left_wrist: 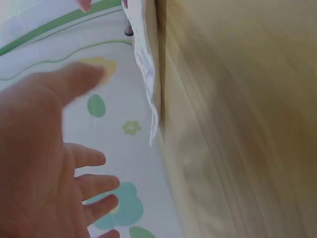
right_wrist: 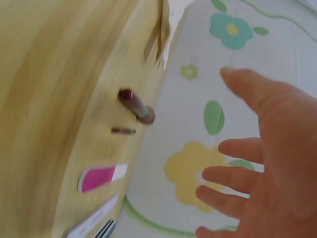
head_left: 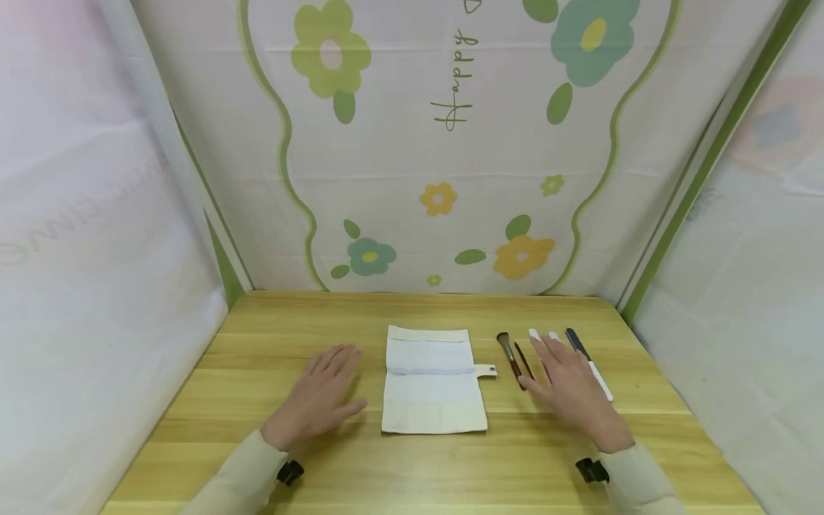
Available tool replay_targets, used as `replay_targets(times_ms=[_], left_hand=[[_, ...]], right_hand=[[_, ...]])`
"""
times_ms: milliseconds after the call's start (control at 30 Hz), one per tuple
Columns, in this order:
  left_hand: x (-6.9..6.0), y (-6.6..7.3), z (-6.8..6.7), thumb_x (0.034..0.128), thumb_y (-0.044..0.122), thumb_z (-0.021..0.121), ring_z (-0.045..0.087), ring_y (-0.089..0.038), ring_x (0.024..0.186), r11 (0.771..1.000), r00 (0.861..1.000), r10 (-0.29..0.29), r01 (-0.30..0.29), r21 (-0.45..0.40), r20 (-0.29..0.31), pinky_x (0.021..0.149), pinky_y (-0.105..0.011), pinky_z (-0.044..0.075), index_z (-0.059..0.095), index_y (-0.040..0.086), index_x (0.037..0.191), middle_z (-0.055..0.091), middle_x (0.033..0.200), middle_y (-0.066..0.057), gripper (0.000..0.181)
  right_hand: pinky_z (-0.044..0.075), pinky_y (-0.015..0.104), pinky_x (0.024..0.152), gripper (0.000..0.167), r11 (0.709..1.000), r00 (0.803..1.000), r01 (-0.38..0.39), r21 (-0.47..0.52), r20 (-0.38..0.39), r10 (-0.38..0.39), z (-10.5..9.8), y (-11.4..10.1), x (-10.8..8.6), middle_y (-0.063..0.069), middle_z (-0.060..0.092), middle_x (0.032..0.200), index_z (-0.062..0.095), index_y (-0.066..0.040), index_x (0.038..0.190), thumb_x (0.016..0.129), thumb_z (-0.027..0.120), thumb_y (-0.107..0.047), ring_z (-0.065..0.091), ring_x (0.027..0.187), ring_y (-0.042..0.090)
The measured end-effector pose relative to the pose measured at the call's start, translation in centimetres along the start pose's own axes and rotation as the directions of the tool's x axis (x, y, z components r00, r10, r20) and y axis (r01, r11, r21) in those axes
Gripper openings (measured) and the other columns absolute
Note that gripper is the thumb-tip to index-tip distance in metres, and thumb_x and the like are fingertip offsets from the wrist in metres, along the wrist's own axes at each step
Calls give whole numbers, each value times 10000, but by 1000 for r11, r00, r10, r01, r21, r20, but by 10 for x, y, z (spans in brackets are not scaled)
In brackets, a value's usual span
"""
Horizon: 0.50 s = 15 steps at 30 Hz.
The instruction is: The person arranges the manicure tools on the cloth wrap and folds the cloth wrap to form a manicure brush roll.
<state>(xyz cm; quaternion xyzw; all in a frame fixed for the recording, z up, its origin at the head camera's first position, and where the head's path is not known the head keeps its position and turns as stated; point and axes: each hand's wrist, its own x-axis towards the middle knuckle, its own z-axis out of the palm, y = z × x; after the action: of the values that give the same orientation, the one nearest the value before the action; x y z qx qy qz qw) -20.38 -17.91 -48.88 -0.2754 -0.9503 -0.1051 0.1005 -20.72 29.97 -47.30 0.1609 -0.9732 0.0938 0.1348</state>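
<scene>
A cream-and-white fabric pouch point(head_left: 434, 390) lies unfolded at the middle of the table, its snap tab point(head_left: 486, 370) pointing right. My left hand point(head_left: 318, 397) is to the left of it, fingers extended, holding nothing. My right hand point(head_left: 569, 390) hovers with spread fingers over several slim items on the right. Beside its thumb lie a makeup brush point(head_left: 513, 360) and a thin dark tool point(head_left: 524, 360). A black-and-white item point(head_left: 589, 365) lies to its right. White-ended items are partly hidden under the hand; the right wrist view shows a pink-and-white one point(right_wrist: 101, 178).
The wooden table point(head_left: 257, 357) is enclosed by white floral cloth point(head_left: 399, 143) at the back and by cloth on both sides. A dark clip-like piece point(head_left: 290, 472) is at the left cuff, and another point(head_left: 591, 470) at the right.
</scene>
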Motion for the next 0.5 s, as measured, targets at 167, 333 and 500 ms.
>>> replay_targets(times_ms=[167, 333, 500], left_hand=[[16, -1, 3, 986, 359, 742, 498, -399, 1448, 998, 999, 53, -53, -29, -6, 1196, -576, 410, 451, -21, 1560, 524, 1567, -203, 747], [33, -2, 8, 977, 288, 764, 572, -363, 1368, 986, 997, 72, -70, -150, 4, 1132, -517, 490, 536, -26, 1486, 599, 1470, -188, 640], [49, -1, 14, 991, 253, 745, 579, -334, 1356, 968, 996, 73, -59, -245, 49, 1106, -487, 516, 546, -9, 1477, 606, 1451, -154, 586]], right_hand=[[483, 684, 1048, 727, 999, 995, 41, 14, -87, -39, -8, 19, 6, 351, 587, 1422, 506, 95, 1472, 919, 830, -248, 573, 1299, 550], [526, 662, 989, 676, 999, 999, -2, 48, -37, 4, -19, 42, 14, 378, 613, 1322, 538, 145, 1399, 920, 832, -231, 600, 1214, 565], [535, 652, 961, 611, 997, 999, -47, 58, 30, 45, -27, 69, 21, 388, 626, 1276, 574, 179, 1329, 921, 820, -203, 618, 1171, 556]])
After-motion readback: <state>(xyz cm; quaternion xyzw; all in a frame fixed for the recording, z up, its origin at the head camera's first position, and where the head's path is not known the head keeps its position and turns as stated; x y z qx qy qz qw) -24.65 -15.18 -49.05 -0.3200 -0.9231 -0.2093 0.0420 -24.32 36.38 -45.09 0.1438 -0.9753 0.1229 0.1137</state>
